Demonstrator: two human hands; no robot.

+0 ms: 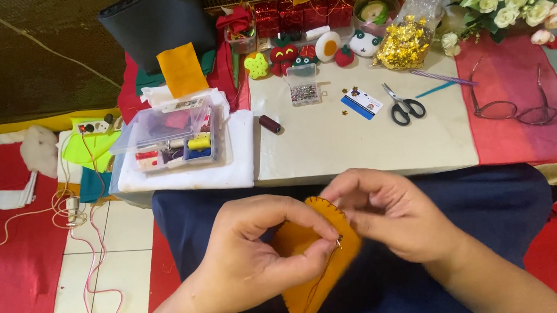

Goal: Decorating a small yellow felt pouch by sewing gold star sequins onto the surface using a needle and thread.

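Orange felt piece (pixel 310 269) pinched flat in left hand (pixel 252 259) over the lap so the stitched edge faces the right hand (pixel 390 217), fingertips closed on a needle (pixel 339 241) at that edge; scissors (pixel 403 105) on desk (pixel 354 146) beyond both hands.

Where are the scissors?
In the head view, the black-handled scissors lie on the pale table top, right of centre, between the small blue-and-white card and the eyeglasses.
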